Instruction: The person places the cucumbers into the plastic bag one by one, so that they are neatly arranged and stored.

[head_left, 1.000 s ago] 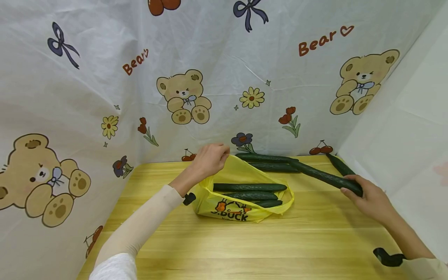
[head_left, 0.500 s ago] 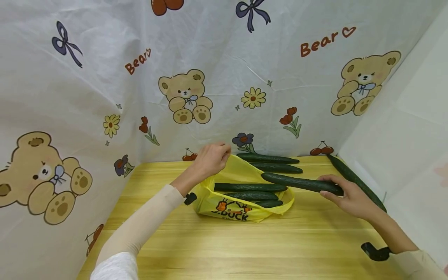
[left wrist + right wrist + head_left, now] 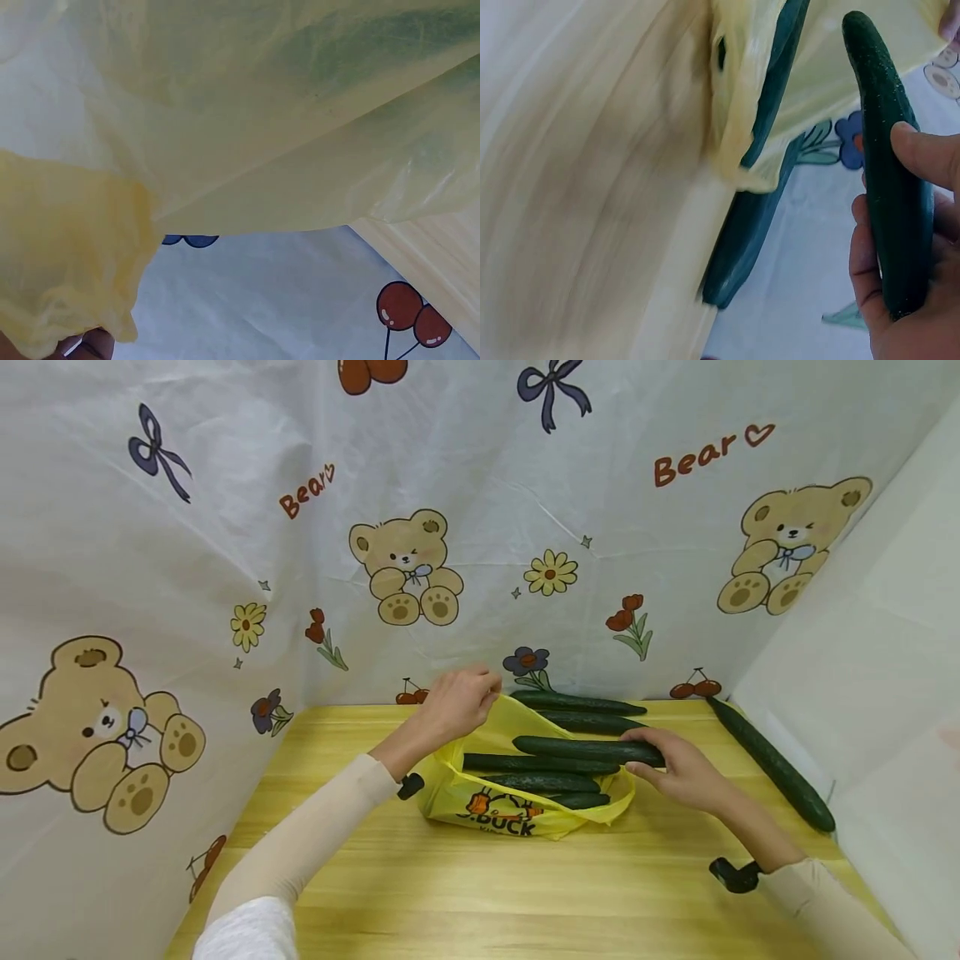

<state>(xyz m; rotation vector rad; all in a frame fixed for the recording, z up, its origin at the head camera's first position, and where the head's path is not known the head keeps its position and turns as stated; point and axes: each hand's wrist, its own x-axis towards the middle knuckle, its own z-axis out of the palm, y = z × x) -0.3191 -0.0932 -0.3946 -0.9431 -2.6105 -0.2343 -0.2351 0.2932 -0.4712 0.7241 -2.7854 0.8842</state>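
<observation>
My left hand pinches the raised rim of a yellow plastic bag. In the left wrist view, bunched yellow film meets the fingertips at the lower left corner. My right hand grips a dark green cucumber by its right end, thumb on one side and fingers on the other. This cucumber lies nearly level over the bag's mouth. Several cucumbers lie inside the bag. In the right wrist view the held cucumber is apart from the bag's crumpled handle.
Two cucumbers lie behind the bag along the back wall, partly hidden by it. Another cucumber rests slantwise by the right wall. A white cloth with printed bears surrounds the wooden tabletop.
My right hand has carried the cucumber leftward from the right side to over the bag's mouth. My left hand still holds the bag's rim up in about the same place.
</observation>
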